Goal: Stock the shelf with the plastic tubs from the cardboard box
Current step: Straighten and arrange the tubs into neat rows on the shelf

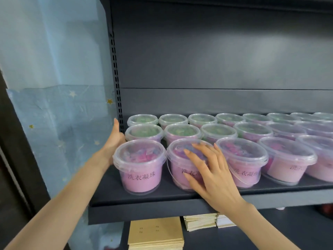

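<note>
Lower centre: the right hand presses the second tub, fingers straight and spread. The left hand sits against the end tub on the shelf; its fingers are hidden, perhaps curled, I cannot tell.

Single head camera, facing forward, slightly down onto shelf; close range; right edge seemingly blurred.

Clear, glossy plastic tubs with smooth translucent lids stand on a shelf of dark grey metal with a matt painted finish. Beside it hangs a thin, creased pale-blue sheet, cloth or paper unclear, while matt brown paper booklets lie stacked beneath.
</note>
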A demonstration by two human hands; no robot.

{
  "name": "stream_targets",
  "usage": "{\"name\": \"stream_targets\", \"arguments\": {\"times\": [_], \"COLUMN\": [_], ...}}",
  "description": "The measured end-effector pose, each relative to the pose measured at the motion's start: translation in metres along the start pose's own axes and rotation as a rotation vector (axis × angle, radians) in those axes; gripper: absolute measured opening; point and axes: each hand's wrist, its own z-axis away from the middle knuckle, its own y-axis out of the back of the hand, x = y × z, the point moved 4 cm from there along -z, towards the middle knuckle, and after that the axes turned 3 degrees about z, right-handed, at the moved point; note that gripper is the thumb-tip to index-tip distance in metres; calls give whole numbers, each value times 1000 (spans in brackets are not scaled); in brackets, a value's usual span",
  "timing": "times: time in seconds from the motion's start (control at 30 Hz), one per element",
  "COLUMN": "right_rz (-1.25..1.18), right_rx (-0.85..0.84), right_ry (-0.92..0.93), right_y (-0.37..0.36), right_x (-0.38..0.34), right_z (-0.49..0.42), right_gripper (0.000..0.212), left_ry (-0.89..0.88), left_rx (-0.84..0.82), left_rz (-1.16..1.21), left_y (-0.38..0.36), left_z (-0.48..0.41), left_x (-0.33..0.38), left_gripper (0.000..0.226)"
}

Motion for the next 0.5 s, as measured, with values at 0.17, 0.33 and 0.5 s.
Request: {"name": "stream_targets", "arguments": {"times": [0.17, 0.33, 0.5], "right_rz": [27, -3, -22], "right_rx": [-45, -123, -117], "right_ry": [3, 3, 13], "right_y": [11, 13, 7], "right_x": [4, 10, 10], "right_z": [-14, -33, -29], "right_gripper": [46, 52, 46], "left_ry": [-93, -136, -111], "left_rx": [118, 185, 134], "left_rz": [-129, -226, -185], "left_y": [20, 35, 19], "left_z": [-26, -50, -54], "left_x": [34, 45, 39], "left_gripper": [92, 78, 74]}}
